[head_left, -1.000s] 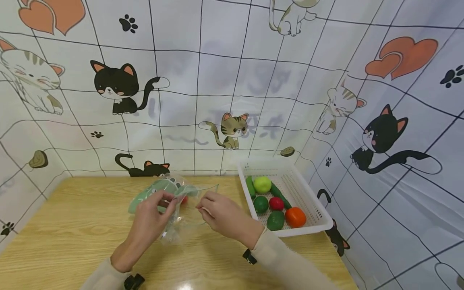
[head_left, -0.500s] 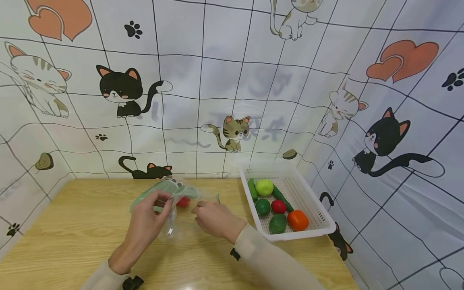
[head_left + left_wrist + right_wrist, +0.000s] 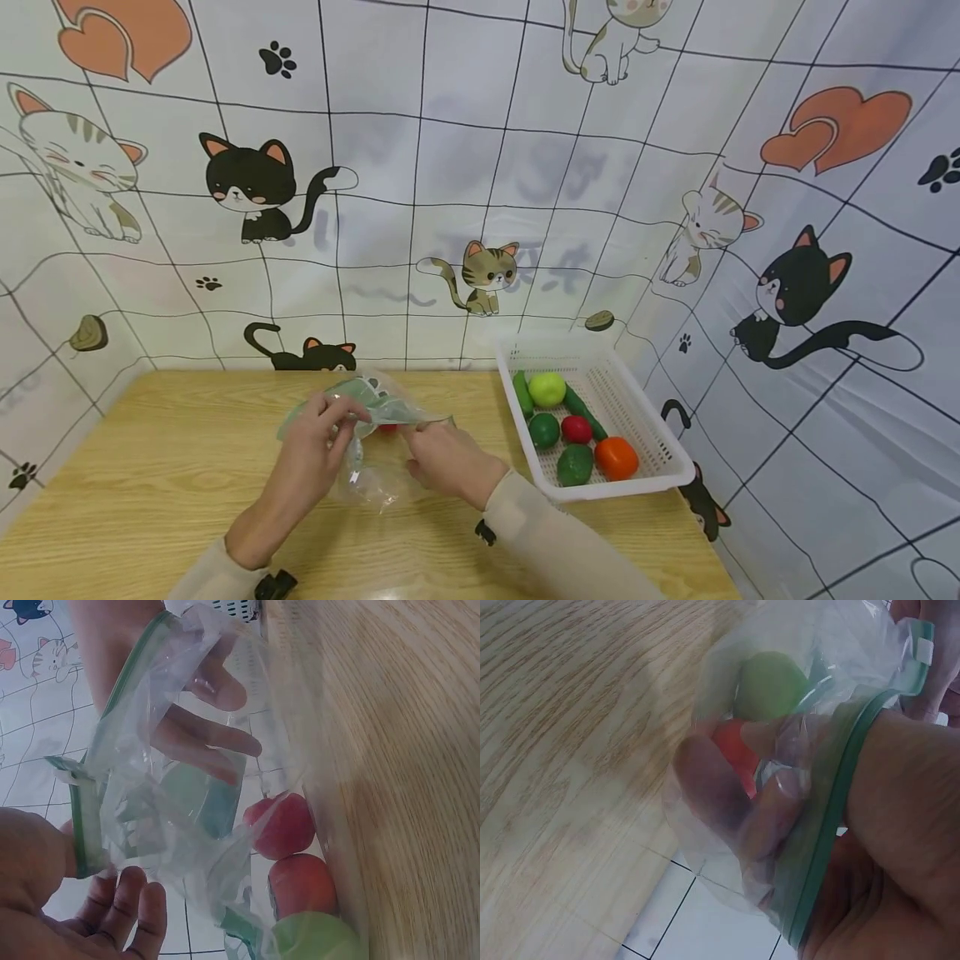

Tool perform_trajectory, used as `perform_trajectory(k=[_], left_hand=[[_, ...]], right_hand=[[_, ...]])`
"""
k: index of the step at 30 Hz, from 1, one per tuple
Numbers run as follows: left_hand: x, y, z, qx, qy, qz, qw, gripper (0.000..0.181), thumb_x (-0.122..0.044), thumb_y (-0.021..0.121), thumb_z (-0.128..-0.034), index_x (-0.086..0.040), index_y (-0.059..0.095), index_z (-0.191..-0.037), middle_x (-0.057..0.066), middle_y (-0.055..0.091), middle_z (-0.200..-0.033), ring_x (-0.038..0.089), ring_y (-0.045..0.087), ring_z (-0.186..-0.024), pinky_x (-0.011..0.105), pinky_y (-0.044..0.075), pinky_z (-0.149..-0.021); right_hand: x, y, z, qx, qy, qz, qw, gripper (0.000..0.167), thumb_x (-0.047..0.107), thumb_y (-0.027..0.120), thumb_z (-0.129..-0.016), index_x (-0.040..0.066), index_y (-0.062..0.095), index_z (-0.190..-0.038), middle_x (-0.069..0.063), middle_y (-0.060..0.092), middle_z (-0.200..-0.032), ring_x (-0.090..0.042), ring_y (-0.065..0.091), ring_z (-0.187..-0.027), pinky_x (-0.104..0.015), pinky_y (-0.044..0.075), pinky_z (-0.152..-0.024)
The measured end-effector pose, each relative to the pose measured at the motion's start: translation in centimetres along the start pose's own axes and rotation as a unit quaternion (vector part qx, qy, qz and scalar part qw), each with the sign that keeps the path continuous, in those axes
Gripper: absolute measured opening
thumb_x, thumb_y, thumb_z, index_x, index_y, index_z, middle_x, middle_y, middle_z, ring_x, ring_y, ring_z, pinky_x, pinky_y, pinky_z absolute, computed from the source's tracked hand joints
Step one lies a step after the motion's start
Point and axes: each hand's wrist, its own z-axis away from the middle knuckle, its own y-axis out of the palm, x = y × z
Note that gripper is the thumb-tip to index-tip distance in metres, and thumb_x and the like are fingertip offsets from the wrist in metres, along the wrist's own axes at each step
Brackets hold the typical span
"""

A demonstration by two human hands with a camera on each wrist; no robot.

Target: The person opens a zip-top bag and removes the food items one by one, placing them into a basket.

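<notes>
A clear zip bag [image 3: 375, 487] with a green zip edge [image 3: 135, 682] lies on its side on the table. My left hand [image 3: 307, 450] pinches the zip edge at one end of the mouth. Through that mouth my right hand [image 3: 453, 458] reaches into the bag, its fingers [image 3: 709, 776] loosely bent and apart, holding nothing that shows. Deeper in the bag sit a pinkish-red fruit [image 3: 279, 825], an orange-red round fruit [image 3: 302, 885] and a light green one [image 3: 315, 937]. In the head view the bag and right hand hide most of them.
On the right stands a white perforated basket [image 3: 660, 450] with several pieces of produce, among them an orange-red one [image 3: 617, 457] and a yellow-green one [image 3: 547, 389]. A cat-print cloth [image 3: 375, 167] hangs behind the wooden table [image 3: 172, 467].
My right hand, which was at the bag's edge, has moved left and into the mouth. The left hand keeps its grip on the edge, shifting slightly.
</notes>
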Motion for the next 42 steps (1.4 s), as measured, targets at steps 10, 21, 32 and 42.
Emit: perform_trajectory(k=[10,21,32,42], left_hand=[[-0.1,0.5,0.2,0.098,0.033,-0.053,0.9932,0.044,0.014,0.070,-0.1020,-0.028,0.080,-0.093,0.013,0.076,-0.134,0.041,0.075,-0.124,0.061,0.065,-0.093],[0.3,1.2,0.5,0.221,-0.048,-0.132,0.9652,0.042,-0.025,0.081,-0.1073,-0.004,0.075,-0.144,0.021,0.075,-0.148,0.054,0.068,-0.143,0.095,0.044,-0.114],[-0.3,1.3,0.3,0.180,-0.083,-0.056,0.9786,0.055,-0.012,0.088,-0.1011,0.007,0.067,-0.148,0.024,0.070,-0.141,0.037,0.075,-0.118,0.062,0.066,-0.099],[-0.6,0.5,0.4,0.147,-0.068,-0.008,0.9868,0.056,-0.001,0.087,-0.0988,0.005,0.066,-0.150,0.020,0.069,-0.139,0.034,0.074,-0.118,0.056,0.066,-0.098]], right_hand=[[-0.3,0.2,0.2,-0.005,-0.012,-0.011,0.9999,0.057,0.031,0.083,-0.110,0.008,0.065,-0.159,-0.002,0.079,-0.116,-0.010,0.076,-0.088,-0.025,0.063,-0.072],[-0.2,0.4,0.4,0.016,0.002,-0.010,0.9998,0.050,0.033,0.082,-0.111,0.010,0.070,-0.154,-0.004,0.082,-0.140,-0.019,0.082,-0.121,-0.034,0.071,-0.087],[0.4,-0.1,0.5,0.006,0.023,0.003,0.9997,0.042,0.032,0.085,-0.108,0.014,0.075,-0.145,-0.001,0.080,-0.140,-0.017,0.080,-0.117,-0.031,0.068,-0.070],[1.1,0.4,-0.6,0.010,-0.011,-0.012,0.9998,0.080,0.024,0.089,-0.106,0.012,0.052,-0.175,-0.003,0.057,-0.179,-0.022,0.067,-0.154,-0.033,0.065,-0.114]])
